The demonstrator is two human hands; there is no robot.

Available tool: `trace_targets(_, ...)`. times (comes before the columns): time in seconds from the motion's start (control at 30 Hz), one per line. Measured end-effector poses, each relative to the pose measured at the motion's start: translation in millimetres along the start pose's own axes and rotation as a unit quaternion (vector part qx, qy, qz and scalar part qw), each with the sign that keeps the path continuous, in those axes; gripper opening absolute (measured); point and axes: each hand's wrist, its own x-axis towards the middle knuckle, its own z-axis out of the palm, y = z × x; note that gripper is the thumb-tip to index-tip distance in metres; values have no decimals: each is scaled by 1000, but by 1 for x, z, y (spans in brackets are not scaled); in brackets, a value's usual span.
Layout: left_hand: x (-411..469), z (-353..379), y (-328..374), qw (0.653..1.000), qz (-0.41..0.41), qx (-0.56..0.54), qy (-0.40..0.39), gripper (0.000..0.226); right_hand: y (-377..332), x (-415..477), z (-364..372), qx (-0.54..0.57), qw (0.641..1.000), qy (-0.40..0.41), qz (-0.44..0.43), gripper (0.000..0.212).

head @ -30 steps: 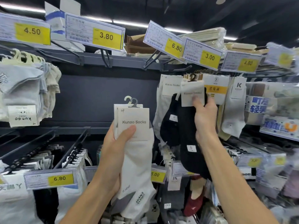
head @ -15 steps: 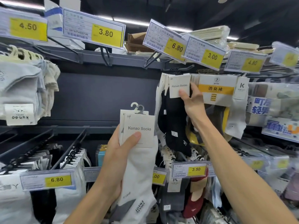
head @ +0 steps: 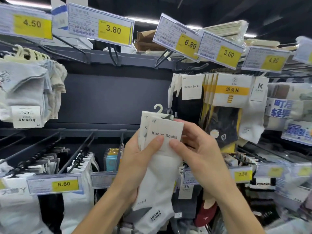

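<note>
I hold packs of white Kunao socks [head: 157, 176] in front of a sock display. My left hand [head: 135, 159] grips them from the left, thumb pressed on the front card. My right hand [head: 200, 152] pinches the front card from the right, thumb on its face and fingers behind. Small plastic hooks [head: 163, 112] stick up from the cards. Black Kunao socks [head: 187, 105] hang on a peg at the upper right, apart from both hands.
Price tags reading 4.50, 3.80 [head: 113, 29], 6.80 and 3.00 jut out overhead. Grey socks [head: 25, 92] hang at the left. Yellow-banded sock packs [head: 231, 92] hang at the right. Lower pegs hold more socks behind a 6.80 tag [head: 64, 184].
My right hand left the black socks hanging on the upper right peg and came down to the white sock packs, where it now pinches the front card.
</note>
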Motion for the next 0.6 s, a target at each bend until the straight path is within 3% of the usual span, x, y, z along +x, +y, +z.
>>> trace_targets(0.23, 10, 9, -5, 994, 15, 76, -76, 25, -1, 8, -13, 92, 995, 39, -27, 30)
trace_targets(0.33, 13, 4, -17, 963, 33, 245, -105, 21, 6, 21, -31, 147, 979, 141, -10, 29)
trace_targets(0.4, 11, -1, -31, 896, 50, 429, -106, 18, 13, 38, -45, 157, 964, 215, 1, 28)
trace_targets(0.47, 8, -3, -42, 784, 88, 608, -89, 25, 20, 61, -58, 119, 958, 262, 1, 27)
trace_targets(0.5, 7, -2, -45, 744, 105, 655, -81, 29, 22, 73, -62, 92, 957, 275, 1, 27)
trace_targets(0.6, 7, 1, -53, 697, 124, 702, -81, 38, 27, 106, -69, 19, 959, 284, -3, 30)
